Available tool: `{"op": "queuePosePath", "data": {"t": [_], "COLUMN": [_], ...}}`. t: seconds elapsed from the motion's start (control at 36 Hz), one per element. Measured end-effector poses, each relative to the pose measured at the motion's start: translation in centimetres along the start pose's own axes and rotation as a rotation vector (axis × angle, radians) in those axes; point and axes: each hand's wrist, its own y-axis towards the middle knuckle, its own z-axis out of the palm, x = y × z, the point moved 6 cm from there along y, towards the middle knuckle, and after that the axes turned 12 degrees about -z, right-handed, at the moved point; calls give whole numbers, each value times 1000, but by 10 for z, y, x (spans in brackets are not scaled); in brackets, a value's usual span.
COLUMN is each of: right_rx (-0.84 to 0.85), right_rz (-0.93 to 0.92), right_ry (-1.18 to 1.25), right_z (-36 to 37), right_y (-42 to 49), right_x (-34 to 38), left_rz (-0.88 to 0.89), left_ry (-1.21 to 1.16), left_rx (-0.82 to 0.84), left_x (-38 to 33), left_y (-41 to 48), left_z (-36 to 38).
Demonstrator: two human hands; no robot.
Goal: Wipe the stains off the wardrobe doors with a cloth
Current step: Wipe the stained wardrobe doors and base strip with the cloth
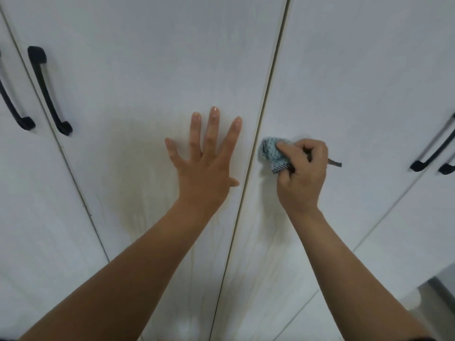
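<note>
Left hand (205,166): flat on the middle wardrobe door (138,70), fingers straight and spread.
Right hand (301,173): fingers curled round the cloth.
Cloth (270,151): bunched, blue, pressed against the right door (357,70), just beside the seam.

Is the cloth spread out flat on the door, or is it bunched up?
Bunched up. The right hand grips the cloth as a crumpled wad against the wardrobe door; one corner sticks out past the hand.

One wide-angle view is taken from the head; the wardrobe doors (138,70) are faced close up, pitched slightly downward.
</note>
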Motion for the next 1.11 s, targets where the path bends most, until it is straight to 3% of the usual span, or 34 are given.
{"op": "queuePosePath", "data": {"t": [0.11,0.19,0.28,0.33,0.47,0.58,0.75,0.83,1.0,1.11], "right_rx": [57,233,368,363,169,136,371,478,240,171], "right_rz": [-166,-286,-281,-251,-154,-166,-328,-357,-155,-67], "right_ry": [-48,-38,11,43,-29,-61,-15,38,10,28], "right_z": [22,36,35,27,5,12,36,35,6,5], "right_y": [-54,-111,-125,-105,-26,-25,-116,-116,-42,-35], "right_x": [11,15,12,11,4,7,12,11,1,2], "left_rz": [-5,-11,-6,-4,-3,6,-7,-10,0,-2], "left_ry": [-16,1,4,-13,-16,-14,-10,-2,-33,0], "left_rx": [65,64,67,77,76,93,102,72,66,38], "left_x": [0,-1,-1,-1,-2,-2,-2,-1,-1,0], "left_y": [1,1,1,1,0,1,2,1,1,1], "left_z": [-1,-2,-2,-2,-2,-3,-3,-2,0,-1]}}
